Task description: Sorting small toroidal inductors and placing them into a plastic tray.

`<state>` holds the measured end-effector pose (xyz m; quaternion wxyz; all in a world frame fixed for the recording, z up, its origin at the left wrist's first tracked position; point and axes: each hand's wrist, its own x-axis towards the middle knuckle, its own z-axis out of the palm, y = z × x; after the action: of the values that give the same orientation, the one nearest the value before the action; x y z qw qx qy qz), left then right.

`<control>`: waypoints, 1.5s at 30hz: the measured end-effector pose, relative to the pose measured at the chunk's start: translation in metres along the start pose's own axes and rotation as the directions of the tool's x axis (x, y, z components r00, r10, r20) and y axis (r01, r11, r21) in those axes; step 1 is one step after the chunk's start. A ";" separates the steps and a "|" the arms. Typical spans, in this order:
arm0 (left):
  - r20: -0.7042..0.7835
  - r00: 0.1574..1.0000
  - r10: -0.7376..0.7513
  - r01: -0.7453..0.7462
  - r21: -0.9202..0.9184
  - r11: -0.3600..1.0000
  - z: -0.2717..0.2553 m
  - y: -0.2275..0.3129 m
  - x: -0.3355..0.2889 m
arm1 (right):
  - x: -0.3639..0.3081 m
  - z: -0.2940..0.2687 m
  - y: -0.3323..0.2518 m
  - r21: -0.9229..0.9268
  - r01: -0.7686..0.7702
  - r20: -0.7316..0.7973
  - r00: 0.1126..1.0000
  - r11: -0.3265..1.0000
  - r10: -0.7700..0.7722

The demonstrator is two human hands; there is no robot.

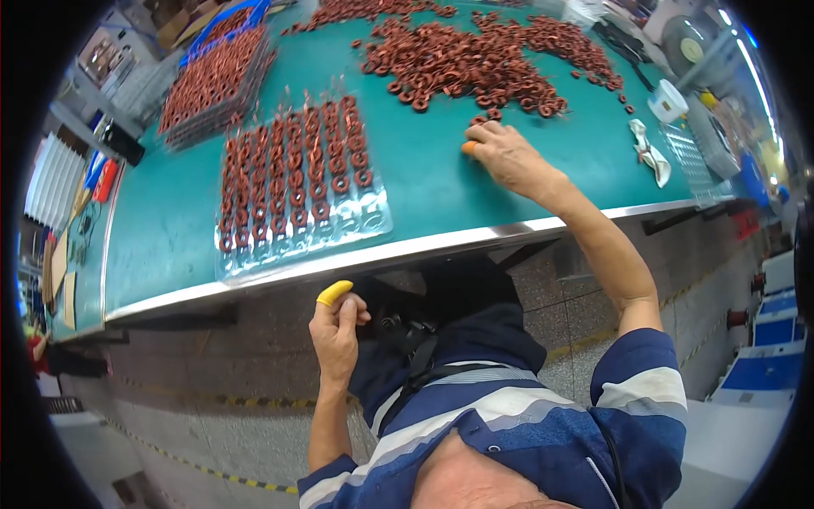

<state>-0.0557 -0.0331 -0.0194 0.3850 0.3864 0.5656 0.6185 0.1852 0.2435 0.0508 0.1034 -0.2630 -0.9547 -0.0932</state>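
Observation:
My right hand (pixel 506 158), with an orange finger cot (pixel 469 148) on one finger, reaches over the table to the near edge of a pile of red-brown wire-wound ring coils (pixel 462 64). Its fingers are bent and closed at a few coils (pixel 484 118); whether one is gripped is hidden. Below the table's front edge, my left hand (pixel 337 332) is curled closed, with a yellow finger cot (pixel 334 293) on its index finger and nothing visible in it. A clear plastic tray (pixel 360 222) lies left of my right hand, filled with rows of ring coils except for several bare pockets along its near side.
Filled trays are stacked (pixel 208 89) at the far left, a blue frame (pixel 222 27) on top. Toward the right stand a white tub (pixel 667 102) and a white cloth (pixel 649 153). A metal edge strip (pixel 458 240) borders the green table (pixel 161 246).

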 end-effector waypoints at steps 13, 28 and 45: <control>0.164 0.985 0.059 -0.061 0.003 0.998 0.043 0.013 0.011 | -0.017 -0.014 0.023 -0.174 -0.025 0.215 0.975 0.984 0.063; 0.201 0.897 0.394 -0.432 0.204 0.879 0.132 0.052 0.059 | -0.029 -0.049 -0.065 0.957 -0.096 0.228 0.830 -0.272 0.510; 0.431 0.889 0.155 -0.271 0.222 0.937 0.096 0.072 0.051 | -0.038 -0.066 -0.096 0.751 -0.040 -0.255 0.903 0.659 0.345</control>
<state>0.0084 0.0479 0.0601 0.3655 0.6165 0.5073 0.4785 0.1769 0.1293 0.0926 0.3901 -0.2784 -0.8389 0.2582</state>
